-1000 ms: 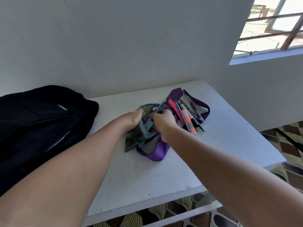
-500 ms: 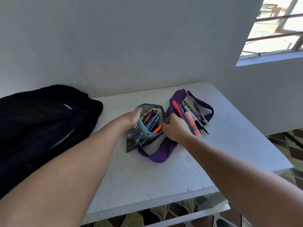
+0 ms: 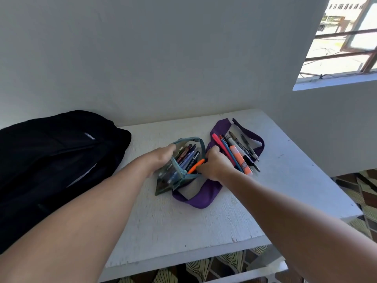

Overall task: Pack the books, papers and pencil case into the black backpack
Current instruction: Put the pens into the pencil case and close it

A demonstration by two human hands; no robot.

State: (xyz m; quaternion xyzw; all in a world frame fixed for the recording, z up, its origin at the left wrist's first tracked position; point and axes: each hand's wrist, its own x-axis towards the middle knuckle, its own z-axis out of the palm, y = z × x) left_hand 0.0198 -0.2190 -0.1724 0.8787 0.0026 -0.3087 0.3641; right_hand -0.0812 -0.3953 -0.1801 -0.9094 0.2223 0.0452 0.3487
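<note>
While both arms reach across a white worktop [image 3: 204, 225], the left hand [image 3: 161, 157] grips the near-left edge of a teal pencil case [image 3: 179, 176], holding its mouth wide, and the right hand [image 3: 214, 164] curls its fingers round an orange pen [image 3: 195, 166] at the case's opening. Several dark pens [image 3: 188, 157] already stand packed inside the case, side by side. Just right of it, a purple pouch [image 3: 201, 198] lies flat and spread open, touching the case, with a row of loose pens and an orange highlighter [image 3: 240, 160] resting on its far half. A black backpack [image 3: 53, 160] sits at the worktop's left end, against the grey wall [image 3: 163, 58], well apart from the case; a pale strip shows at a gap in its side, perhaps paper, though the view is too dark to tell. A barred window [image 3: 342, 43] opens at upper right, and patterned floor tiles [image 3: 363, 193] show below.
</note>
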